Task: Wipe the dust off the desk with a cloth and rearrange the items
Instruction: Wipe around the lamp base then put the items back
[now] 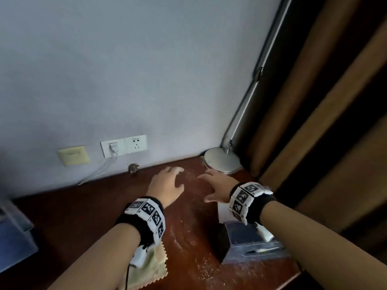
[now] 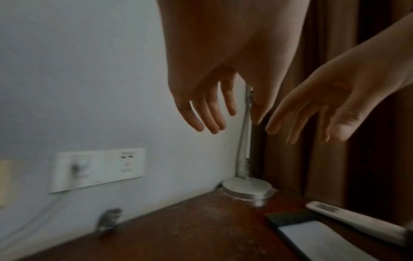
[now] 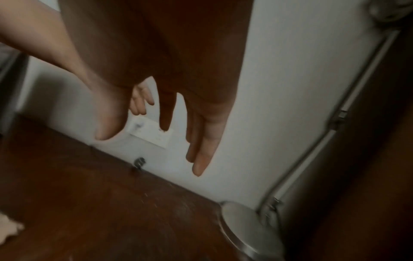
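The dusty dark-red wooden desk [image 1: 88,216] runs along the wall. Both my hands hover above its far right part with spread fingers, holding nothing. My left hand [image 1: 169,183] is a short way left of my right hand [image 1: 215,188]; the left wrist view shows the left hand [image 2: 208,106] and right hand [image 2: 324,109] side by side, apart. A yellow-green cloth [image 1: 152,266] with zigzag edges lies on the desk under my left forearm. A dark tissue box [image 1: 247,241] stands under my right wrist. A phone [image 2: 312,236] and a white remote [image 2: 357,222] lie beside it.
A silver lamp base [image 1: 222,160] with a slanted pole stands in the far right corner by the brown curtain [image 1: 314,122]. A small grey object [image 1: 133,168] sits against the wall below the sockets [image 1: 123,145], one with a plugged cable. A blue box [image 1: 12,237] is at left.
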Demonstrator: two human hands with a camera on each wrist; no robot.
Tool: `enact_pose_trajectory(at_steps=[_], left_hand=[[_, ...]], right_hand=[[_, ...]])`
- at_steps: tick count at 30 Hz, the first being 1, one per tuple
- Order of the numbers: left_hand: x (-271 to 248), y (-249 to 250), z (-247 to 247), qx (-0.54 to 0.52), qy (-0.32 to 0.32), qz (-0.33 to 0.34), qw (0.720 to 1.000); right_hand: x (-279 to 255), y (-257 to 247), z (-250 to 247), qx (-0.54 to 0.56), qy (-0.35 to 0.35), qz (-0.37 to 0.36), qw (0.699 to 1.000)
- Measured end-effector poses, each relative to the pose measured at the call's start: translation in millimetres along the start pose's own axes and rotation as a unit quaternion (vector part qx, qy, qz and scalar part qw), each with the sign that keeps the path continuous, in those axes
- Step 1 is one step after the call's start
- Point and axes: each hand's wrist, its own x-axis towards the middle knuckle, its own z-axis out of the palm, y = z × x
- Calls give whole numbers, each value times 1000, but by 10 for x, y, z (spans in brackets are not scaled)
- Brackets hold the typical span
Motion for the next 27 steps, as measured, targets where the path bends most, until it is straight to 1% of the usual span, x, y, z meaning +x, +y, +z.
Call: enact_pose_trajectory(at_steps=[3,5,8,10,12,14,17,19,22,27], left_hand=[[114,480,532,-4,-100,42,994],[128,797,824,-7,-181,69,981],[119,1200,1137,8,-285,87,955],[90,1391,1275,29,-320,96,942],[43,1497,1390,62,-334,109,934],[-8,1524,1499,108,-337,120,928],[-100,1490,1606,163,-334,111,922],[-152,1472,1619,171,-320,97,927],[-173,1431,1531,165,-301,82,936],[-73,1270,1138,171,-248,68,951]], right_hand=[[-402,751,99,7,-69,41,997],[-642,1135,180,-6,-129,66,989],[-888,1497,271,-38,-202,75,976],[-970,1630,322,-74,-228,69,968],[-1006,1694,387,-97,-237,57,965],[-1033,1707,460,-114,-232,42,965],[-1051,1696,564,-138,-190,37,971],[-1047,1678,583,-147,-166,34,975],[-1008,1620,534,-152,-158,18,976],[-771,1372,236,-162,-125,-9,979]])
